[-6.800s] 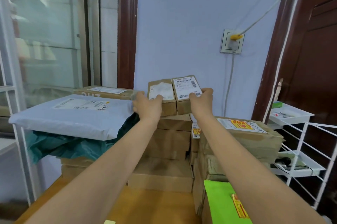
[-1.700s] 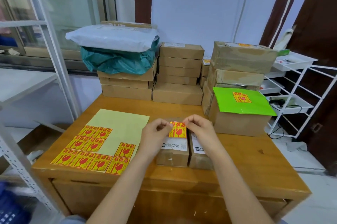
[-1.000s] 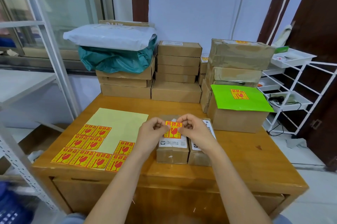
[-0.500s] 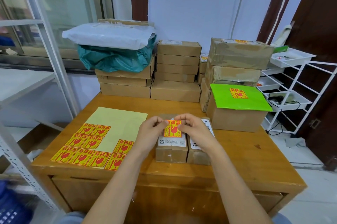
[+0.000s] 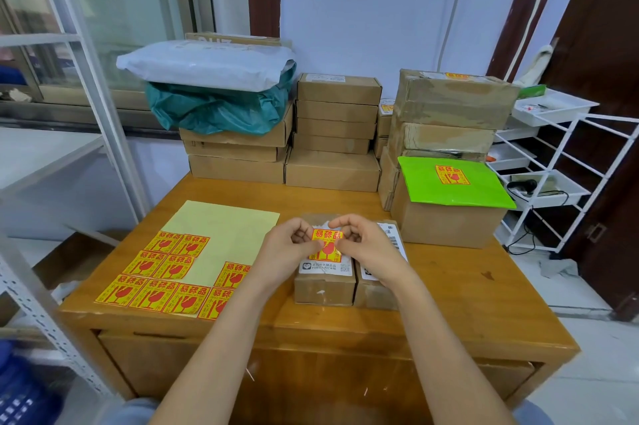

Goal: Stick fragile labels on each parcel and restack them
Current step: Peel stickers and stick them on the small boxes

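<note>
Two small brown parcels lie side by side on the wooden table (image 5: 449, 289): the left parcel (image 5: 325, 281) and the right parcel (image 5: 375, 289), each with a white shipping label. A yellow-and-red fragile label (image 5: 326, 246) is held just over the left parcel's top. My left hand (image 5: 288, 248) pinches its left edge and my right hand (image 5: 363, 244) pinches its right edge. A yellow backing sheet (image 5: 221, 234) with several more fragile labels lies to the left.
Stacks of cardboard boxes (image 5: 335, 127) line the back of the table, with a white mailer (image 5: 207, 64) over a teal bag at the left. A green-topped labelled parcel (image 5: 453, 185) sits at the right. A white wire rack (image 5: 553, 161) stands beside the table.
Both hands have lowered the fragile label a little toward the top of the left small parcel. The two parcels have not moved.
</note>
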{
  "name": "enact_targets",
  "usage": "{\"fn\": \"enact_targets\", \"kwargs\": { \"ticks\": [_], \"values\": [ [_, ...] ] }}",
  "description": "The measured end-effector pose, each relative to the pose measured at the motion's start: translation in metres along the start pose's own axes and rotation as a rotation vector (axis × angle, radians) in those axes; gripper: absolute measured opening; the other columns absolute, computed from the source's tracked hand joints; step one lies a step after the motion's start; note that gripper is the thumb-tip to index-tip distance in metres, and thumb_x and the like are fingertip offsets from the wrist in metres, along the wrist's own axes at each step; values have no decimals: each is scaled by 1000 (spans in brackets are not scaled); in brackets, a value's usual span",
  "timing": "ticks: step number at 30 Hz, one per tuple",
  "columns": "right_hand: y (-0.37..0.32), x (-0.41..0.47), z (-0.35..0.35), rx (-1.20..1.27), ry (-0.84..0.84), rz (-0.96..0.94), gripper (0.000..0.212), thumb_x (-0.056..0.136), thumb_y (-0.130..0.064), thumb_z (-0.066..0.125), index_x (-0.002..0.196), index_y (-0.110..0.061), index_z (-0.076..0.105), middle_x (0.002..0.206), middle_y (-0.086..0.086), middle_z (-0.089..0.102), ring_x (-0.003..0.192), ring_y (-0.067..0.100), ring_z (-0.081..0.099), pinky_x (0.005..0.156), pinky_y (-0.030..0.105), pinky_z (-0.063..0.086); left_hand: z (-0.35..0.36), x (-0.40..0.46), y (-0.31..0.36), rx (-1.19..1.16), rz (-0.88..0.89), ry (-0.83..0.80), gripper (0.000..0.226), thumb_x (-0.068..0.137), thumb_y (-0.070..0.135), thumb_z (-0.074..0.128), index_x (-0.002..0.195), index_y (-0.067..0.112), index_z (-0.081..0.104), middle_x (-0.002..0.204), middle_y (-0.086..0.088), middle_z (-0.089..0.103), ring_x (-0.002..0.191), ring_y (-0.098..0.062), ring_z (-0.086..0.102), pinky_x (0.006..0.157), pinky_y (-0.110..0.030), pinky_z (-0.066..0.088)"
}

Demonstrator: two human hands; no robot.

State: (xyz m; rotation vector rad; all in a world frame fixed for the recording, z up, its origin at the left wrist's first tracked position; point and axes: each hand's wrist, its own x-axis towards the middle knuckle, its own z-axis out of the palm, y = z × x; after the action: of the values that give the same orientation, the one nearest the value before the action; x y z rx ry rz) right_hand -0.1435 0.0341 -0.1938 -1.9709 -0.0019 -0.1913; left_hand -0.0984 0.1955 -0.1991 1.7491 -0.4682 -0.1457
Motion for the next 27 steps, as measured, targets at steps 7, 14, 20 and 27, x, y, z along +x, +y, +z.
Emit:
{"fn": "enact_targets", "kwargs": {
  "ticks": [7, 14, 20, 27],
  "values": [
    [0, 0, 1, -15, 3, -11, 32, 85, 2, 59, 99, -27, 58, 79, 2, 54, 70, 11, 47, 68, 26, 40, -1, 1, 0, 39, 10, -12, 18, 79, 4, 72, 75, 14, 57, 77, -4, 62, 71, -13, 55, 63, -23, 48],
    [1, 0, 1, -42, 5, -23, 30, 86, 2, 60, 104, -22, 59, 74, -4, 50, 65, 7, 44, 63, 21, 39, -1, 1, 1, 62, 13, -25, 17, 80, 5, 71, 76, 14, 57, 77, -5, 60, 71, -14, 54, 63, -25, 48],
    [1, -1, 1, -68, 9, -42, 28, 86, 1, 61, 108, -18, 59, 74, -3, 51, 65, 7, 44, 63, 19, 40, -3, 2, -1, 66, 17, -41, 19, 79, 4, 72, 76, 14, 56, 75, -3, 58, 68, -12, 51, 59, -20, 46],
    [-1, -2, 2, -104, 16, -44, 30, 85, 2, 61, 107, -18, 59, 73, -5, 50, 65, 7, 44, 62, 18, 40, -3, 3, -3, 80, 23, -47, 22, 75, 0, 74, 78, 12, 56, 72, 1, 52, 65, -10, 47, 57, -14, 42]
  ]
}}
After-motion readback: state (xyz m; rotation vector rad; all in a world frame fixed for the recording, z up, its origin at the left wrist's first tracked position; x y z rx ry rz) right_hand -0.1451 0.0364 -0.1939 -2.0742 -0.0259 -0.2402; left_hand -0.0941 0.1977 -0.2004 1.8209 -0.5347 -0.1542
